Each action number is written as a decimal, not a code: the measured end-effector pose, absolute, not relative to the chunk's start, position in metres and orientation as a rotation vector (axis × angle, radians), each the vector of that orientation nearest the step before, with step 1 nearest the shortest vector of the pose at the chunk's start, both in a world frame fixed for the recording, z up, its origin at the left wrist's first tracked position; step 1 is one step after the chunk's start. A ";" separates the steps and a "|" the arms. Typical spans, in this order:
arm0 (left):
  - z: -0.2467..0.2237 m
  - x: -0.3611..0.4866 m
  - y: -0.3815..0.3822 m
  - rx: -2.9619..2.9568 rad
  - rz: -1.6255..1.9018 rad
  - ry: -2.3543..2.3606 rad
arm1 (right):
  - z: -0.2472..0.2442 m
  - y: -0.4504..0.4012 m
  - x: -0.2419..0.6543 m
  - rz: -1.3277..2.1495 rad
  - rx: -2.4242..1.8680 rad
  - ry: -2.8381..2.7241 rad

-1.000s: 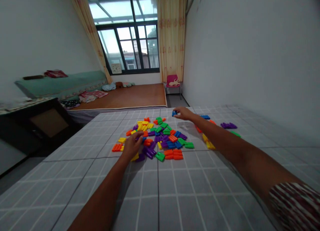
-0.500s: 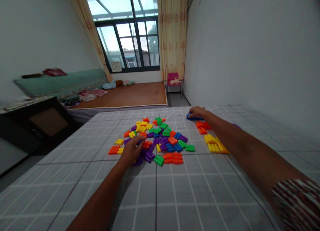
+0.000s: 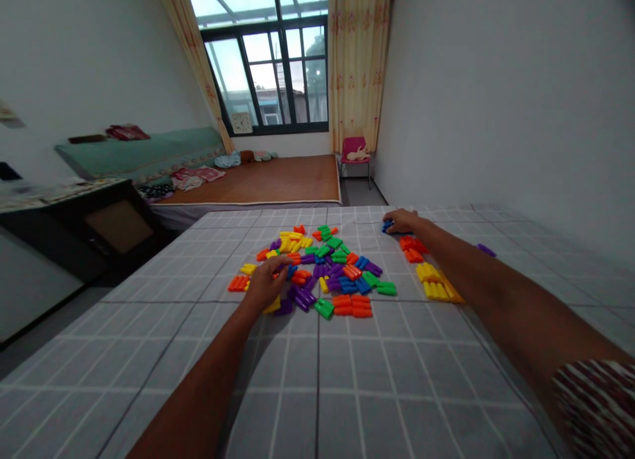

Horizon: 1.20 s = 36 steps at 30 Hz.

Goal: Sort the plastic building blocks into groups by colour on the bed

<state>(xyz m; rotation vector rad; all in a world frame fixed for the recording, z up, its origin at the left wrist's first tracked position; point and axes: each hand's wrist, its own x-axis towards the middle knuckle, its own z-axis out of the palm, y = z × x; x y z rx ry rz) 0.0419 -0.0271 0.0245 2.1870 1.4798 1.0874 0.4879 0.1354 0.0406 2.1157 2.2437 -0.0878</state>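
At the near left of a mixed pile of plastic toy blocks (image 3: pixel 337 272), my left hand (image 3: pixel 266 286) is closed, with a blue block (image 3: pixel 292 271) at its fingertips. Purple blocks (image 3: pixel 302 298) and a yellow block (image 3: pixel 272 305) lie close by it. My right hand (image 3: pixel 404 219) reaches to the far right of the table, fingers closed down on blue blocks (image 3: pixel 387 227), which it partly hides. Just nearer me are orange blocks (image 3: pixel 413 249), then a group of yellow blocks (image 3: pixel 436 284), partly behind my right forearm.
A checked grey cloth covers the table (image 3: pixel 377 379). One purple block (image 3: pixel 486 250) lies beyond my right forearm. Orange blocks (image 3: pixel 352 306) and a green block (image 3: pixel 324 308) form the pile's near edge. A dark cabinet (image 3: pixel 114 221) stands left; a bed (image 3: pixel 278 181) is behind.
The view has shifted, so everything sits slightly higher and further right. The blue block now shows at my left fingertips. My right hand stays at the blue blocks.
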 end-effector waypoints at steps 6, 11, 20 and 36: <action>0.026 0.052 -0.034 2.332 1.032 1.368 | 0.058 0.119 0.476 -0.009 2.135 2.292; 0.032 0.072 -0.047 2.571 0.685 1.050 | 0.067 0.070 0.408 -0.290 1.500 2.909; 0.036 0.057 -0.042 2.725 0.553 1.305 | 0.050 -0.012 0.330 -0.504 0.829 3.225; 0.030 0.106 -0.065 2.721 0.602 1.360 | 0.023 -0.037 0.303 -1.593 1.540 3.204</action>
